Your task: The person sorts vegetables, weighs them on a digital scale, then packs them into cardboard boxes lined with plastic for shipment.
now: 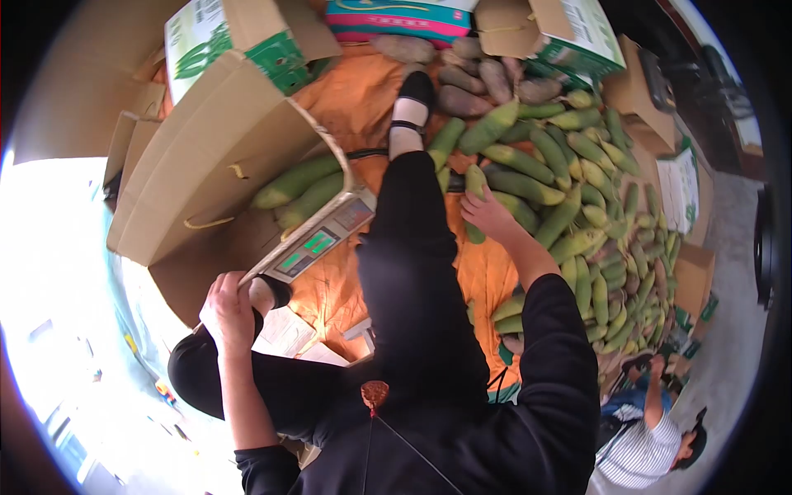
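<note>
My left hand (pixel 227 312) is closed over the near edge of a large open cardboard box (pixel 186 177). Inside that box lie a few long green radishes (pixel 299 183). Against the box's right side is a weighing scale (pixel 309 242) with lit green digits. My right hand (pixel 488 213) has its fingers wrapped round a green radish (pixel 475 178) at the left edge of a big pile of green radishes (pixel 569 177); its palm side is hidden. My legs stretch between the box and the pile.
An orange sheet (pixel 487 272) lies under the pile. Purplish roots (pixel 462 99) sit at the back. More printed cartons (pixel 577 33) and a pink-and-blue package (pixel 400 18) stand behind. A person in a striped top (pixel 643 450) is at the lower right.
</note>
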{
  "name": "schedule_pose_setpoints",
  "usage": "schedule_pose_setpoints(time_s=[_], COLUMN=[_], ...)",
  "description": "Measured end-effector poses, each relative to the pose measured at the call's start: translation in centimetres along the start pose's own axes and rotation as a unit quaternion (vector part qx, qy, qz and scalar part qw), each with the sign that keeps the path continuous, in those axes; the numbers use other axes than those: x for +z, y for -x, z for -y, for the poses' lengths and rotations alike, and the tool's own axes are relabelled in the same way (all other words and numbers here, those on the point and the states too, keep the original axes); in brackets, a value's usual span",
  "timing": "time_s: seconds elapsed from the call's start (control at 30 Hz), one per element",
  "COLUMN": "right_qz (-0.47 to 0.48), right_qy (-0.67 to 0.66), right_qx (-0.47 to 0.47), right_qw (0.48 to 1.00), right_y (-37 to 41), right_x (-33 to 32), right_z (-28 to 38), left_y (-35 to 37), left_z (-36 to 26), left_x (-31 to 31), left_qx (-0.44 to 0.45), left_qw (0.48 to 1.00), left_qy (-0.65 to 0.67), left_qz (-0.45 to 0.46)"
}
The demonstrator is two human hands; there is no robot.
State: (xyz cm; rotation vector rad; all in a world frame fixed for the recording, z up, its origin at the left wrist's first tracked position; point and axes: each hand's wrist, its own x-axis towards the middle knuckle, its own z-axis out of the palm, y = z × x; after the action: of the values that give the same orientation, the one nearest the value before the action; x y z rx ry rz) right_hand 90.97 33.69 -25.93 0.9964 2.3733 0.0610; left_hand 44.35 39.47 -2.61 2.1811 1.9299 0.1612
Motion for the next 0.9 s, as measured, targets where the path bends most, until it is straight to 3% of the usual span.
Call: schedule_pose_setpoints(time_s=[0.13, 0.2, 0.33, 0.43, 0.5, 0.53, 0.6, 0.63, 0.7, 0.73, 0.8, 0.83, 0.9], right_qz=[0.01, 0.085, 0.093, 0.162, 0.174, 0.173, 0.136, 0.134, 0.145, 0.141, -0.065, -0.067, -0.227], right_qy=[0.036, 0.061, 0.112, 0.117, -0.025, -0.02, -0.171, -0.167, -0.297, -0.294, -0.401, -0.399, -0.403], right_qx=[-0.059, -0.071, -0.084, -0.086, 0.071, 0.072, 0.292, 0.293, 0.431, 0.431, 0.479, 0.48, 0.437], right_qw=[0.998, 0.992, 0.986, 0.976, 0.982, 0.982, 0.931, 0.932, 0.839, 0.841, 0.778, 0.779, 0.772], right_y=[-2.9, -3.3, -3.3, -3.5, -2.9, -2.1, -0.7, -0.2, 1.2, 1.9, 3.4, 3.6, 3.7], right_x=[1.5, 0.9, -1.4, -2.4, -1.9, -1.9, -2.7, -3.5, -5.8, -6.5, -7.9, -9.7, -14.2], right_z=[0.0, -0.3, -0.5, -0.3, 0.0, 0.1, 0.0, -0.4, -1.4, -2.0, -3.1, -3.7, -6.0], left_y=[-0.1, -0.2, -0.2, -0.1, 0.1, 0.1, 0.2, 0.3, 0.3, 0.4, 0.4, 0.5, 0.6], left_z=[0.4, 0.1, 0.6, 0.7, 0.8, 0.9, 1.2, 1.3, 1.4, 1.5, 1.5, 1.5, 1.7], left_x=[-0.1, -0.3, -0.4, -0.5, -0.4, -0.2, 0.2, 0.3, 0.4, 0.5, 0.4, 0.4, 0.6], left_qx=[0.018, 0.013, 0.021, 0.026, 0.024, 0.025, 0.026, 0.024, 0.03, 0.033, 0.034, 0.037, 0.04], left_qw=[1.0, 1.0, 1.0, 1.0, 1.0, 1.0, 0.999, 0.999, 0.999, 0.999, 0.998, 0.998, 0.998], left_qy=[-0.006, -0.001, 0.0, 0.005, 0.002, -0.003, -0.006, -0.003, -0.025, -0.033, -0.033, -0.034, -0.035], left_qz=[-0.01, -0.006, 0.001, 0.002, -0.002, -0.007, -0.018, -0.022, -0.018, -0.026, -0.032, -0.034, -0.034])
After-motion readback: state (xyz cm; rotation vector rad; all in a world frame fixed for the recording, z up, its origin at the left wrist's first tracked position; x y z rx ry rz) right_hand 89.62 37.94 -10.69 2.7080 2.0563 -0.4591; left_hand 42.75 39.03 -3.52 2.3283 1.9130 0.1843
